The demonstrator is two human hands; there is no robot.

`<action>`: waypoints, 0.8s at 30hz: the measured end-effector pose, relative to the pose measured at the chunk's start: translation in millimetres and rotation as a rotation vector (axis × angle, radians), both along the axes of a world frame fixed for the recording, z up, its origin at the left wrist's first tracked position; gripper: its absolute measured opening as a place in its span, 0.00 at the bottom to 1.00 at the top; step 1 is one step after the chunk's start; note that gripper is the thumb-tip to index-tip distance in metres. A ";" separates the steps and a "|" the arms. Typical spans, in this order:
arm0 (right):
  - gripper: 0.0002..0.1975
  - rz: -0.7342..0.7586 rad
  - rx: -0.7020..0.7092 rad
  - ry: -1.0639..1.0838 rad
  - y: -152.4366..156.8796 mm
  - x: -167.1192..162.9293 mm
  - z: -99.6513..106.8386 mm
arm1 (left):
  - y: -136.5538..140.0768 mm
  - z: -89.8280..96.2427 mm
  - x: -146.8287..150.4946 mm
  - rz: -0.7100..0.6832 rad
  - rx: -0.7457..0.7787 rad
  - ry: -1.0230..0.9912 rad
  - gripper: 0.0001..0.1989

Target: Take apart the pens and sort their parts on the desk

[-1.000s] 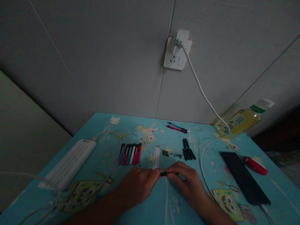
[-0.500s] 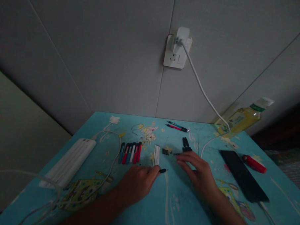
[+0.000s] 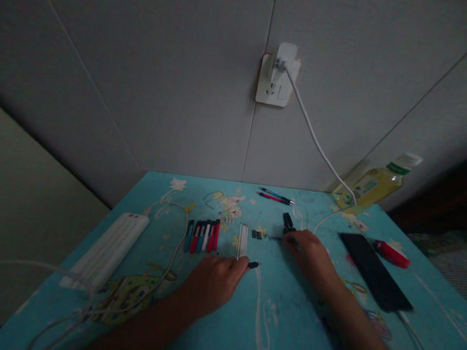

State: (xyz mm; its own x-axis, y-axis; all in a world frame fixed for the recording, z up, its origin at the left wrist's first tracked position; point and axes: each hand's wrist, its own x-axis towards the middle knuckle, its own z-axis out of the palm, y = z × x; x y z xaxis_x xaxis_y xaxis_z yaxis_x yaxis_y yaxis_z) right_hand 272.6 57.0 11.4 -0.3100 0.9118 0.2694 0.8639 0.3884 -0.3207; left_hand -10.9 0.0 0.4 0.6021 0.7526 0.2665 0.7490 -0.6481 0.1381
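Observation:
My left hand is closed around a pen part, whose black end sticks out to the right past the thumb. Just beyond those knuckles lie several slim white pen refills side by side. My right hand is down at the black pen pieces, fingertips bent together among them; what they pinch is hidden. Small dark pieces sit between the refills and this hand. Left of the refills, red, blue and white pen barrels stand in a row, lying flat.
Two pens lie near the wall. At left is a white power strip with a looping cable. A black phone, a red object and a bottle of yellow liquid are at right. A charger is plugged into the wall.
My right hand has moved slightly right, from the small dark pieces to the black pen pieces, and its fingers have drawn together. My left hand stays where it was with the pen part.

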 end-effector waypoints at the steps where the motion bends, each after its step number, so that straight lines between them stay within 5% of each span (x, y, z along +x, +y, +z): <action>1: 0.07 0.006 -0.005 -0.009 0.2 0.1 0.6 | -0.3 -0.2 -0.1 0.001 -0.001 0.008 0.09; 24: 0.08 0.013 0.047 -0.012 1.0 1.1 0.3 | -0.4 4.8 1.1 -0.004 -0.047 0.046 0.08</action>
